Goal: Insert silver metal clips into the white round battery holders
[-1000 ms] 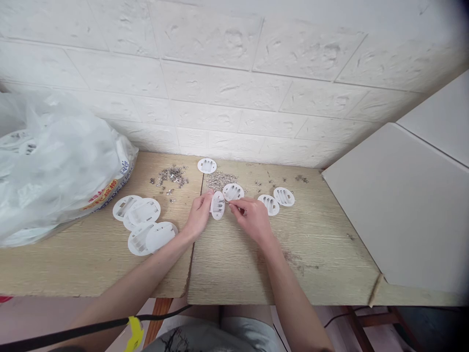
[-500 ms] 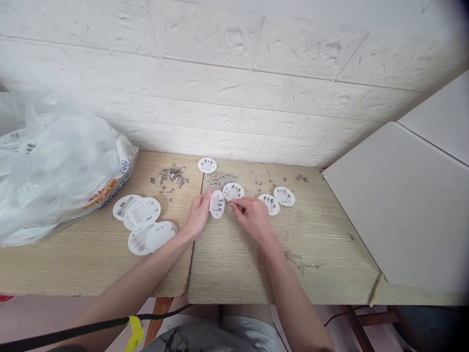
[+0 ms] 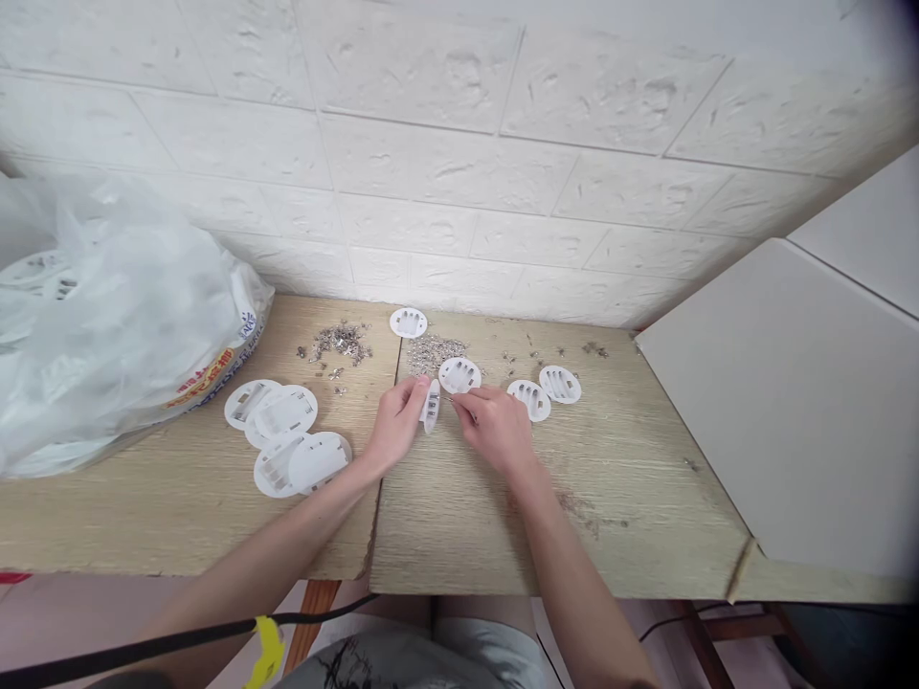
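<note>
My left hand [image 3: 396, 421] grips a white round disc [image 3: 431, 408] by its edge, tilted nearly on edge with its slotted side facing right. Just right of it, my right hand [image 3: 495, 421] pinches something thin and small near the disc; what it is cannot be made out. Behind my fingers lies another slotted white disc [image 3: 459, 375]. A pile of tiny metal pieces [image 3: 435, 353] sits behind that, beside a disc near the wall [image 3: 409, 322]. Two more discs, one at the front [image 3: 529, 400] and one behind it [image 3: 560, 384], lie to the right.
Several white discs [image 3: 281, 416] overlap on the left board, with a second metal pile [image 3: 343, 342] behind them. A big plastic bag [image 3: 136, 316] fills the far left. A pale panel [image 3: 782, 402] stands at the right. A black cable [image 3: 179, 636] crosses the lower left.
The disc in my left hand has turned from facing up to nearly edge-on. My right hand stays close beside it, still pinching. The view has shifted slightly.
</note>
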The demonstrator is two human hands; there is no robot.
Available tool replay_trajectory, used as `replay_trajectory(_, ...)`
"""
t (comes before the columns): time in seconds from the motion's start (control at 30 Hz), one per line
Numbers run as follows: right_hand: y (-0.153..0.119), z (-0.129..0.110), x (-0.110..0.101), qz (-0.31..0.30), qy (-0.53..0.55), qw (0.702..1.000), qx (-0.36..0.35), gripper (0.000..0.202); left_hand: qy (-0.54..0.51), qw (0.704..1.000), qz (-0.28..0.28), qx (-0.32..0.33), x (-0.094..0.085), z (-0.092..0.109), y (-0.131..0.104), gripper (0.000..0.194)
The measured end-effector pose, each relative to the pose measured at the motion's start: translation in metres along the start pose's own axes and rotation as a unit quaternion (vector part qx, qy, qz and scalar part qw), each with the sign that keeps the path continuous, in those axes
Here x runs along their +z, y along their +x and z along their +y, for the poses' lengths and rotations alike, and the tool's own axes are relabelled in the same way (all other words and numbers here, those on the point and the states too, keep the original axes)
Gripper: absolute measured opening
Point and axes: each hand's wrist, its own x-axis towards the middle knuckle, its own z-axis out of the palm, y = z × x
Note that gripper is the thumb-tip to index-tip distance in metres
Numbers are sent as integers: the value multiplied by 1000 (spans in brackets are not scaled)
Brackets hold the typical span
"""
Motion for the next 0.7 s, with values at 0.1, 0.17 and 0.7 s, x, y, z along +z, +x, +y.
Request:
replay_trajectory(0.1,1,-4,-2,-22,-44,999,-16,27,43,999,5,27,0,-2,-1,42)
replay_trajectory(0.17,1,-7,-2,-36,-65,997,-20,26,64,997,6,39,1,-4,-2,41)
replay_trajectory(0.7,2,0,0,-5,38,998,46,27,-28,998,2,-51,2,-6,5,48)
